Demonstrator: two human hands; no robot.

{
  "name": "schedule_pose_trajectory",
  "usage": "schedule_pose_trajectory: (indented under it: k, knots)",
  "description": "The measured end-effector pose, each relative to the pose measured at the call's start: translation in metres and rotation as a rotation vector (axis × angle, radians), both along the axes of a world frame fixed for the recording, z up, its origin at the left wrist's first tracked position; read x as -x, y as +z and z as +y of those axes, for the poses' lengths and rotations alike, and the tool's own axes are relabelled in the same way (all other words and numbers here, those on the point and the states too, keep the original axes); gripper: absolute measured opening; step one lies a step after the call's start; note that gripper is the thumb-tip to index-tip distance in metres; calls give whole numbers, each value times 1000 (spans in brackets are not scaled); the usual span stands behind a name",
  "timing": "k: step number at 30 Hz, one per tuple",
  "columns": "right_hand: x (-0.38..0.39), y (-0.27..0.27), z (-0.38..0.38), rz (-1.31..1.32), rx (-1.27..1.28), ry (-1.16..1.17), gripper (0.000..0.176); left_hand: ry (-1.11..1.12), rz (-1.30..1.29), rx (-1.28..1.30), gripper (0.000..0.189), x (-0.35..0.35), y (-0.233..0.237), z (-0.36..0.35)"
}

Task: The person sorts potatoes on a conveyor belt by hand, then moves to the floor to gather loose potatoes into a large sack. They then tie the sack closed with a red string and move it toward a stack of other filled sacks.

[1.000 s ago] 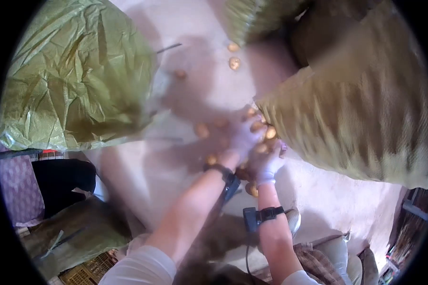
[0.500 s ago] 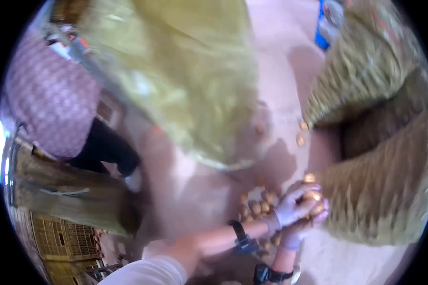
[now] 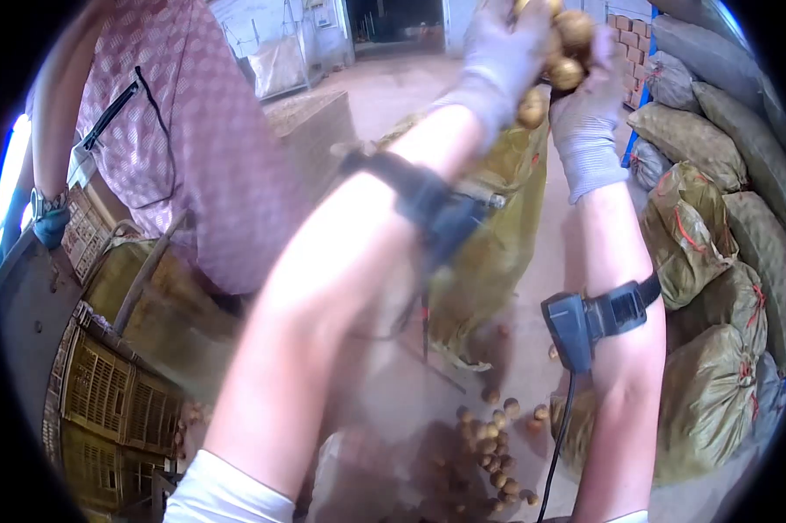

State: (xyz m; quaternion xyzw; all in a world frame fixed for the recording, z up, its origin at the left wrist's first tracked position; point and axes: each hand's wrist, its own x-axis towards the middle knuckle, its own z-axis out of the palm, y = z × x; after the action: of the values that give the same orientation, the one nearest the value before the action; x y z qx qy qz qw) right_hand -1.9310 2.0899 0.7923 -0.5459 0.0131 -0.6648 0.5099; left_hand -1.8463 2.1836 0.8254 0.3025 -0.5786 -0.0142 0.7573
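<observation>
Cupping a handful of small round brown produce (image 3: 567,39) between them, the left hand (image 3: 496,54) and the right hand (image 3: 587,118) sit high at the top of the view, well above the floor. Both wear pale knit gloves. The pieces are small, loose and many, so the two palms seem pressed side by side to make one bowl, with the fingers curled in around the load. Neither hand is open, and both are closed on the same heap. One piece (image 3: 532,109) shows at the lower edge of the left palm, barely kept in.

Both forearms are bare and stretched upward and forward, the left crossing the picture on a long diagonal from a white sleeve (image 3: 227,497) at the bottom, the right rising almost straight. Each carries a black strapped device, one at the left wrist (image 3: 432,209) and one on the right forearm (image 3: 589,318) with a cable hanging from it.

Directly below the hands stands a yellow-green sack (image 3: 497,253). More of the same produce lies scattered on the floor (image 3: 489,440) at its foot. Filled, tied sacks (image 3: 707,227) are stacked to the right. Another person in a patterned pink shirt (image 3: 192,148) stands to the left beside yellow crates (image 3: 105,392).
</observation>
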Motion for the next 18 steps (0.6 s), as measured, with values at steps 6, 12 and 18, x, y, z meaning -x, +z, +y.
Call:
schedule_pose_trajectory:
  k: [6,12,18]
  knots:
    - [31,-110,23,220,-56,-15,32,723,-646,-690,55,-57,-42,48]
    - [185,-302,125,379,-224,-586,37,-73,-1052,-420,60,-44,-242,128]
    - [287,-608,344,942,-1187,-1142,48,-336,-1171,-1067,77,-6,-563,142]
